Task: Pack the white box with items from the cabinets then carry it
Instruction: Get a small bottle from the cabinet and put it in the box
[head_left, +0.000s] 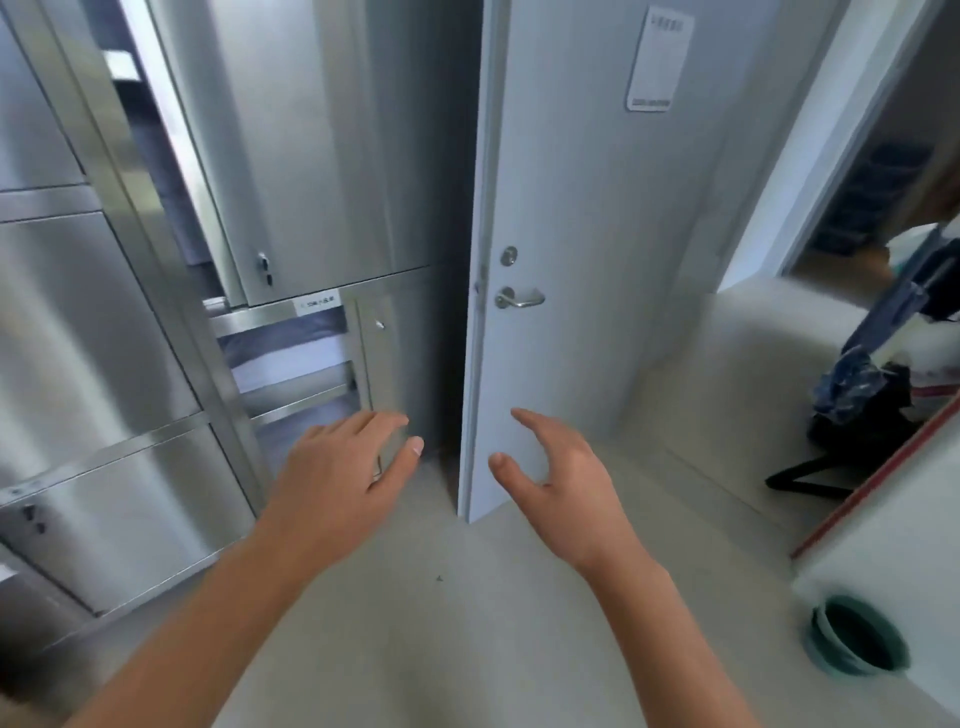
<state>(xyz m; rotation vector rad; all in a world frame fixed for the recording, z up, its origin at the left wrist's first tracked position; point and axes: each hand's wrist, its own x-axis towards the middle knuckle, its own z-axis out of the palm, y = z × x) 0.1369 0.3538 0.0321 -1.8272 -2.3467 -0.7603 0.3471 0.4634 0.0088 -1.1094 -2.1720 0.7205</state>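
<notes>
Both my hands reach forward, empty. My left hand (348, 467) hovers with relaxed, spread fingers in front of the steel cabinets (104, 322) on the left. My right hand (556, 478) is held out with loosely bent fingers before the edge of a white door (582, 208). One upper cabinet door (311, 156) stands open, and a lower compartment (291, 353) shows shelves with something grey inside. No white box is in view.
The white door has a metal lever handle (519, 299) and stands ajar beside the cabinets. A dark bag and cloth pile (862, 400) lies on the floor at right. A white counter (893, 545) and a teal bowl (857, 639) sit at lower right.
</notes>
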